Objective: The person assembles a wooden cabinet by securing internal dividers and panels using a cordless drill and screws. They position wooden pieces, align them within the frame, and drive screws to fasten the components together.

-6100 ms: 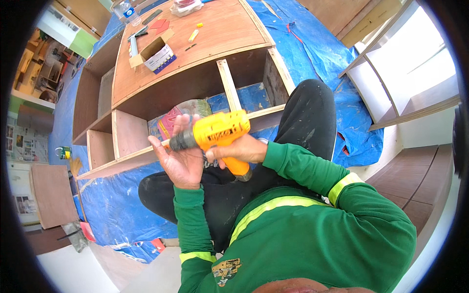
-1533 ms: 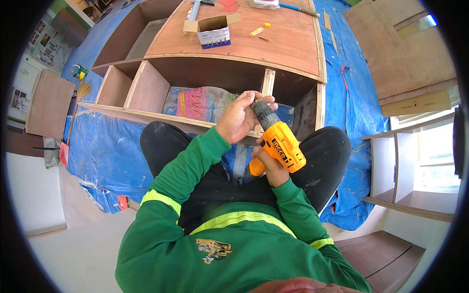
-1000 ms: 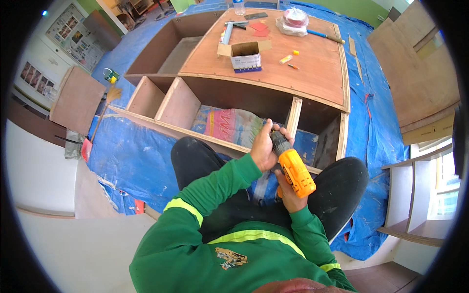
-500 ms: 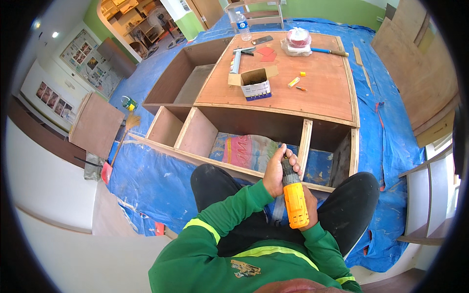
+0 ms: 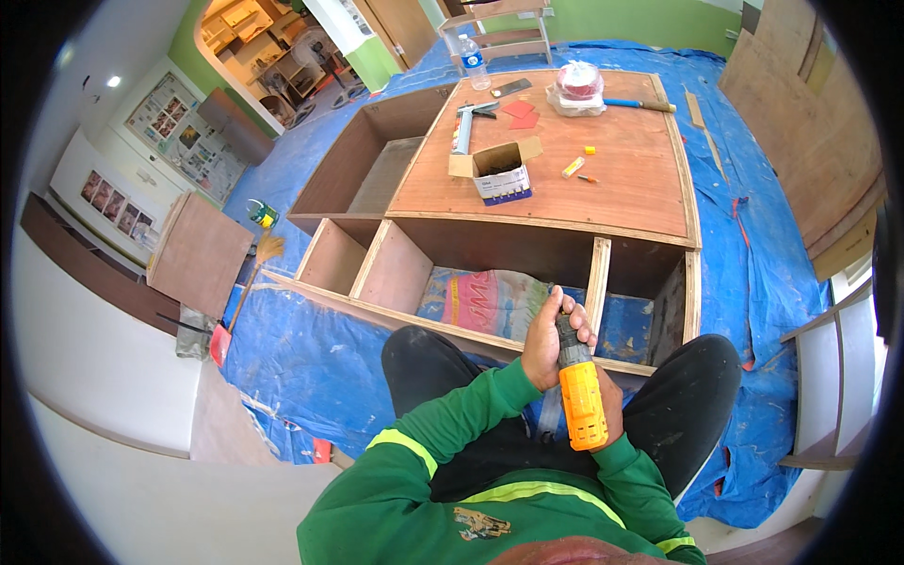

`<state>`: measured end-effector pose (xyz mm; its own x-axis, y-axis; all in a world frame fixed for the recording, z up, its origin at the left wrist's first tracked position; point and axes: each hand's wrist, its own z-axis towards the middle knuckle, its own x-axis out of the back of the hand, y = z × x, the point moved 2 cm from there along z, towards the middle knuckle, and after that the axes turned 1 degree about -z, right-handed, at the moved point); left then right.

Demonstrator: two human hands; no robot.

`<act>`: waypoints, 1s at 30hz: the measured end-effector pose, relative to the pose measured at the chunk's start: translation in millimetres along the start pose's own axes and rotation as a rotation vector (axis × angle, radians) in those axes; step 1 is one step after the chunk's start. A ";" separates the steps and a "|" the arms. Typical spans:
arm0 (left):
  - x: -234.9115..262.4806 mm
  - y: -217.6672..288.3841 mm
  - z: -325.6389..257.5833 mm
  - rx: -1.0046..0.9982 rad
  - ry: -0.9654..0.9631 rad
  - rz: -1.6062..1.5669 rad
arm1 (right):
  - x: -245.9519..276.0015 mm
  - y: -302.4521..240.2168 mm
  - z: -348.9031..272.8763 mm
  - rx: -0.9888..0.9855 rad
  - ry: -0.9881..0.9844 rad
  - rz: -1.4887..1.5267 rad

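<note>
A blue tarpaulin (image 5: 311, 348) covers the floor of a bright room, and a large plywood cabinet (image 5: 527, 245) lies on its back across the middle of the frame. At the far left a loose brown board (image 5: 200, 252) leans upright, with a broom (image 5: 252, 273) lying on the tarpaulin just beside it and a small green can (image 5: 263, 214) above them. The cabinet's open compartments face the person; a colourful woven sack (image 5: 494, 299) shows through the wide middle compartment.

On the cabinet's flat top panel, in the upper centre, stands an open cardboard box (image 5: 496, 170), with a hammer (image 5: 468, 122) behind it and a plastic water bottle (image 5: 476, 64) beyond the panel's far edge. Further right on the panel lie red scraps (image 5: 521, 113), a bundle in clear plastic (image 5: 577, 83) and a blue-handled tool (image 5: 633, 104).

In the lower centre the person sits in a green long-sleeved shirt and black trousers. The left hand (image 5: 549, 341) is clenched round the dark front end of a yellow cordless drill (image 5: 580, 395), close to the cabinet's front edge. The right hand (image 5: 612, 407) sits behind the drill's yellow body and is mostly hidden, its fingers apparently wrapped on the handle. At the right edge, plywood sheets (image 5: 810, 151) lean above a pale shelf unit (image 5: 838, 377).
</note>
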<state>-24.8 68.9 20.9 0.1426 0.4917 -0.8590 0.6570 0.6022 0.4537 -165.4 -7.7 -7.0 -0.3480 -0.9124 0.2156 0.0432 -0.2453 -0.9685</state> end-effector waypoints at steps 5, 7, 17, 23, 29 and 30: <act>0.6 -0.3 -0.4 -0.021 -0.017 0.011 | -3.0 3.9 -0.5 -0.025 0.001 -0.001; 0.5 -0.2 -0.5 -0.028 -0.020 0.017 | -2.0 5.4 0.2 -0.036 -0.016 -0.018; -7.0 0.7 -3.8 -0.042 -0.034 0.060 | -1.0 5.9 -0.3 0.006 0.028 -0.019; -4.9 0.3 -4.5 -0.063 -0.045 0.073 | -1.0 -2.9 -1.0 0.015 0.009 -0.028; -8.2 1.5 -7.8 -0.096 -0.058 0.108 | -5.2 6.4 -1.7 -0.003 0.055 -0.016; -8.9 0.8 -8.5 -0.100 -0.057 0.112 | -4.4 8.7 -2.8 0.003 0.056 -0.012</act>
<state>-31.8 70.3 31.0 0.2547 0.5243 -0.8125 0.5577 0.6068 0.5664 -166.1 -4.9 -16.7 -0.4000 -0.8898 0.2196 0.0421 -0.2571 -0.9655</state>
